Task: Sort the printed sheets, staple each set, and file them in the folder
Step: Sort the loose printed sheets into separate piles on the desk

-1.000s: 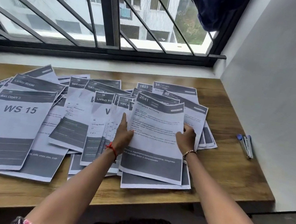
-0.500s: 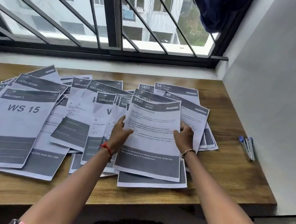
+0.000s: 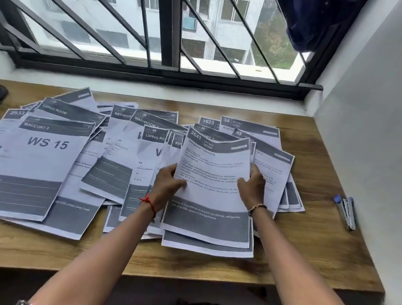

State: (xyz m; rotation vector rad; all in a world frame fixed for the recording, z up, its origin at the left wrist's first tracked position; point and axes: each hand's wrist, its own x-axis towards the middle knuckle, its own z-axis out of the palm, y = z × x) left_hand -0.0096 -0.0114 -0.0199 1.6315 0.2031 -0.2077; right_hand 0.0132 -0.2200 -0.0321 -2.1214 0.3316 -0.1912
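Gripping one sheet (image 3: 211, 188) by both side edges, I have my left hand (image 3: 167, 186) clamped on its left margin, thumb on top and fingers tucked underneath, and my right hand (image 3: 253, 189) pinching the right margin the same way. Neither hand is open; both are closed on this one page. The paper bows upward between my hands, its top edge curling. It is a white printed page with a dark header band reading 2641 and KITCHEN, a title beneath, several blocks of small text, and a dark band across the bottom with white lettering.

Directly under it, between my wrists, lies another sheet (image 3: 207, 247) whose dark bottom strip sticks out toward me. Beyond my right hand, more pages (image 3: 275, 164) fan outward, headed 85, 34 and 1623. Off my left hand, the overlapping pile (image 3: 111, 164) spreads wide, with headings such as LIVING ROOM, BEDROOM and WASHROOM, and farthest out a big page (image 3: 35, 163) marked WS 15. All rest on the wooden desk (image 3: 311, 249). Well to the right of my right hand, a stapler (image 3: 345, 212) lies by the wall.
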